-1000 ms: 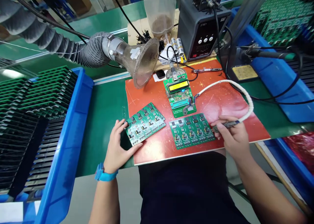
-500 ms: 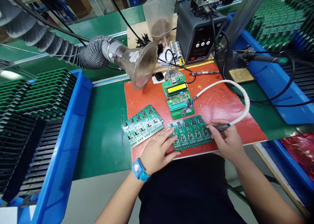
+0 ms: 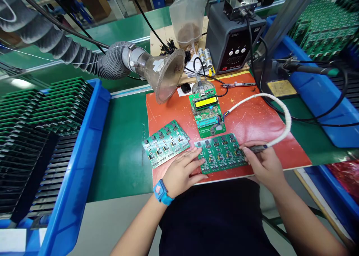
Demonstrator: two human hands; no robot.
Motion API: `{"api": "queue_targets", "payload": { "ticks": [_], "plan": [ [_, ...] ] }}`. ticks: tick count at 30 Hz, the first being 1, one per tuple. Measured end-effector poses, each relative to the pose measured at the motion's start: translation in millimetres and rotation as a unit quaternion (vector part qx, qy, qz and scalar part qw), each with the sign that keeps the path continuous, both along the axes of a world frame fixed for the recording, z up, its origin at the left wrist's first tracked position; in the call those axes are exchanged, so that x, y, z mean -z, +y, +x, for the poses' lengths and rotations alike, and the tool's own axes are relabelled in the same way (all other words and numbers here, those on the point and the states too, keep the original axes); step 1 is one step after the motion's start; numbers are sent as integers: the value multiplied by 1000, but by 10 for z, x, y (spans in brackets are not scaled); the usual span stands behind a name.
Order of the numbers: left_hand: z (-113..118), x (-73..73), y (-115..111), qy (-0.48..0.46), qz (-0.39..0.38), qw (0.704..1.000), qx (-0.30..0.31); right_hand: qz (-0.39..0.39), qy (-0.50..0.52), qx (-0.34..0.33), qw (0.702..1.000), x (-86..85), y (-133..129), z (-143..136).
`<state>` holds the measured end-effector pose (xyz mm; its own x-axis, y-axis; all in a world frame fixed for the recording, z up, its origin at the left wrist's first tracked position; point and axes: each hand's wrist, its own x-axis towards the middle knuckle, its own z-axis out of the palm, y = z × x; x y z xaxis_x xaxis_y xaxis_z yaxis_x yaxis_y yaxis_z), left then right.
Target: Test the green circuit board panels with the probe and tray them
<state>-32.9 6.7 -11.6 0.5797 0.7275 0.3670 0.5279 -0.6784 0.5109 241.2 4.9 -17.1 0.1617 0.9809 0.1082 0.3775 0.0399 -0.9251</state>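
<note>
A green circuit board (image 3: 221, 156) lies flat on the red mat, with a row of small digit displays along it. My left hand (image 3: 183, 170) rests on its left end, fingers stretched out and apart. In my right hand (image 3: 265, 162) is a dark pen-like probe (image 3: 257, 149), its tip at the board's right edge; whether it touches cannot be made out. A white sleeved cable (image 3: 286, 116) runs from the probe to a programmer board (image 3: 206, 122) with a lit yellow screen. Left of my fingers lie overlapping circuit boards (image 3: 166, 144).
Blue bins (image 3: 81, 151) with racked boards flank the bench on both sides. A fume extraction funnel (image 3: 170, 76) hangs over the mat's back left. Behind stand a soldering station (image 3: 235, 35) and a plastic bag (image 3: 187, 20). Tweezers (image 3: 241, 85) lie near the back.
The whole view has shifted slightly, so things sit a little further right. Both hands keep their places at the board, with the probe still at its right edge.
</note>
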Motion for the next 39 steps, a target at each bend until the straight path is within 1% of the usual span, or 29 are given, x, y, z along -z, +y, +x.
{"api": "queue_targets", "payload": {
  "ticks": [3,7,13,22,26,28,30,34,36,39],
  "plan": [
    [-3,25,0,-6,3,1000,5,-9,15,0,1000,-11,7,-7],
    [-4,26,-8,-7,-25,1000,-9,-10,13,-2,1000,-25,18,-17],
    [1,36,-1,-34,-15,999,-5,-5,15,-1,1000,-35,24,-21],
    [-3,59,-5,-52,-39,998,-5,-7,7,-5,1000,-61,33,-29],
    [-3,1,-20,-25,-73,997,-23,-10,9,-4,1000,-47,26,-20],
    [32,-43,-27,2,-76,997,-28,-12,11,-2,1000,-32,20,-14],
    [99,-74,-33,40,-53,997,-33,-12,14,0,1000,-18,14,-9],
    [275,-81,-43,109,3,991,-76,-11,12,1,1000,-18,18,-10],
    [338,-76,-46,134,16,987,-90,-9,6,0,1000,-25,25,-14],
    [379,-79,-48,153,24,983,-95,-10,7,-2,1000,-28,30,-17]
  ]
}}
